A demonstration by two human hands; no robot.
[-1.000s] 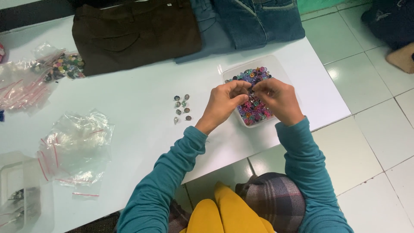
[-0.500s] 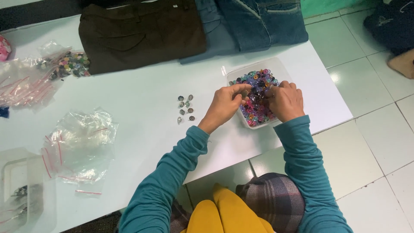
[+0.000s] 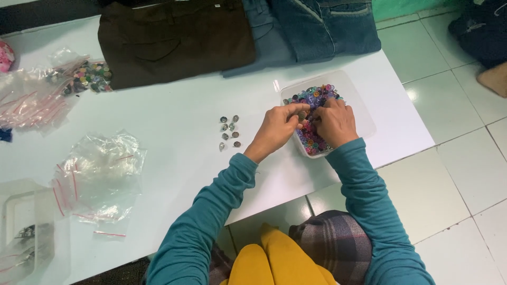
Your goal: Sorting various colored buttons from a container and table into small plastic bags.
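A clear plastic tray [image 3: 355, 92] full of small colourful buttons [image 3: 315, 96] sits near the right end of a white table [image 3: 174, 132]. My left hand [image 3: 277, 126] hovers at the tray's left rim, fingers pinched on a small grey button [image 3: 301, 114]. My right hand [image 3: 335, 122] rests over the buttons in the tray, fingertips curled down among them and close to the left hand's fingertips. Several grey metallic buttons [image 3: 228, 132] lie in a loose cluster on the table, left of my left hand.
A dark brown folded garment [image 3: 174, 39] and blue jeans [image 3: 317, 26] lie along the table's far edge. Small clear zip bags [image 3: 100, 177] sit at the near left, more bags holding buttons [image 3: 84, 76] at the far left. A clear box [image 3: 21, 232] stands at the near-left corner.
Both hands have lowered from above the tray onto the buttons and stayed together. The view has shifted slightly.
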